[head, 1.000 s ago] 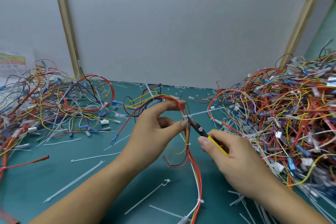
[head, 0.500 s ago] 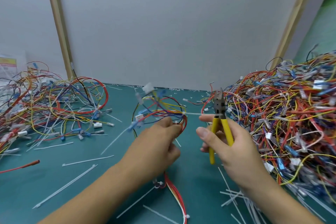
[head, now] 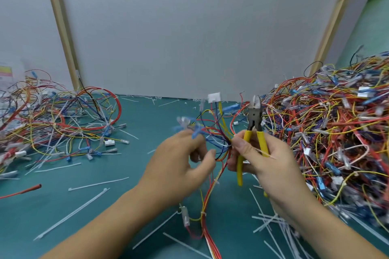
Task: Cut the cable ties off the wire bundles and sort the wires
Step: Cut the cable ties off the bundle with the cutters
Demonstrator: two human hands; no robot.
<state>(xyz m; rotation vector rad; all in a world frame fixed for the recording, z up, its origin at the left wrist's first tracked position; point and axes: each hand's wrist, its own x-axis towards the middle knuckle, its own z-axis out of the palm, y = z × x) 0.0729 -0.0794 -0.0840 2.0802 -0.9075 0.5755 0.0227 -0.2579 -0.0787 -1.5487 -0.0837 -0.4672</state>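
Observation:
A wire bundle [head: 217,130] of red, blue and yellow wires fans upward between my hands, with a white connector [head: 214,97] at its top and blue terminals on its left. Its red tail [head: 207,212] hangs down to the green mat [head: 147,122]. My left hand [head: 181,166] grips the bundle from the left, fingers curled, slightly blurred. My right hand [head: 265,162] holds yellow-handled cutters [head: 253,132] upright, jaws up and nearly closed. The right thumb pinches a thin white cable tie [head: 264,152] against the handles, beside the point where the wires meet.
A large tangled heap of tied wire bundles [head: 328,132] fills the right side. A looser spread of wires [head: 52,124] lies at left. Loose white cable ties [head: 88,204] are scattered over the mat, more by my right wrist [head: 273,225]. A grey wall panel closes the back.
The cutters swung from pointing at the bundle to standing upright. The bundle's ends have spread into a fan, and my hands have come closer together around it.

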